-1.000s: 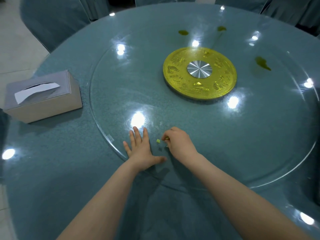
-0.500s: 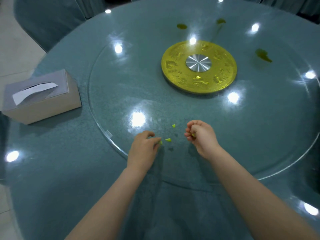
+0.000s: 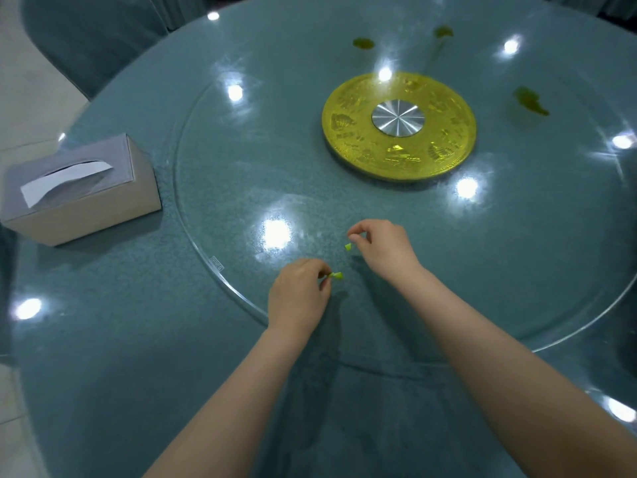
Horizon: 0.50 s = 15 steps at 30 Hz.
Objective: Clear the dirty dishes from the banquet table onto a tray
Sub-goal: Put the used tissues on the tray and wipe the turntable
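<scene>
Since half a second ago both hands have shifted: my right hand (image 3: pixel 382 251) has gone up and forward on the glass turntable (image 3: pixel 220 174), and my left hand (image 3: pixel 298 298) has closed onto a scrap. Left thumb and forefinger pinch one small green scrap (image 3: pixel 337 276) at the near edge of the turntable; part of it is hidden by the fingertips. Right fingers are curled with thumb and forefinger pressed together; whether they hold anything I cannot tell. A second green scrap (image 3: pixel 348 247) sits just below those fingertips; touching or apart, unclear. Scraps are bright yellow-green, tiny, shape hard to make out. Count: two scraps near the hands, three dark green smears (image 3: pixel 529 101) on the far glass, one gold disc (image 3: pixel 400 127) at centre, one tissue box (image 3: pixel 81 188) to the left on the table (image 3: pixel 103 339).
</scene>
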Each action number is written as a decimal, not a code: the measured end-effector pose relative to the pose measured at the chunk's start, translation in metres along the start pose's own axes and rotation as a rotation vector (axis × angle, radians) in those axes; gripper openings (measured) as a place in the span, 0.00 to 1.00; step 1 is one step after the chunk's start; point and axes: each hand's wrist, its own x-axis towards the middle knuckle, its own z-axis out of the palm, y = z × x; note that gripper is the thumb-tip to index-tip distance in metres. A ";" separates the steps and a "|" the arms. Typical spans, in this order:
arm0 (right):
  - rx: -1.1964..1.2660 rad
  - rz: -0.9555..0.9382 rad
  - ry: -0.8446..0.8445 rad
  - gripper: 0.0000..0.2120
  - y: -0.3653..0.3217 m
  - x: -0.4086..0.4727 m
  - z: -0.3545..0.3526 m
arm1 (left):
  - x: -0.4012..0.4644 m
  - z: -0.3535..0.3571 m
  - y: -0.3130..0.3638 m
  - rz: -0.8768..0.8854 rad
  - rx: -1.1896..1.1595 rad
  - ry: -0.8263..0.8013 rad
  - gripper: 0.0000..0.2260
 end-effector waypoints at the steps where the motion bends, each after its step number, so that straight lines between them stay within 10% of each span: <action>1: -0.045 -0.020 -0.016 0.08 0.001 0.000 0.002 | 0.001 0.002 0.002 -0.001 0.006 0.007 0.05; 15: 0.198 0.239 0.181 0.05 0.034 -0.049 -0.007 | 0.008 0.016 0.019 0.095 0.100 -0.082 0.08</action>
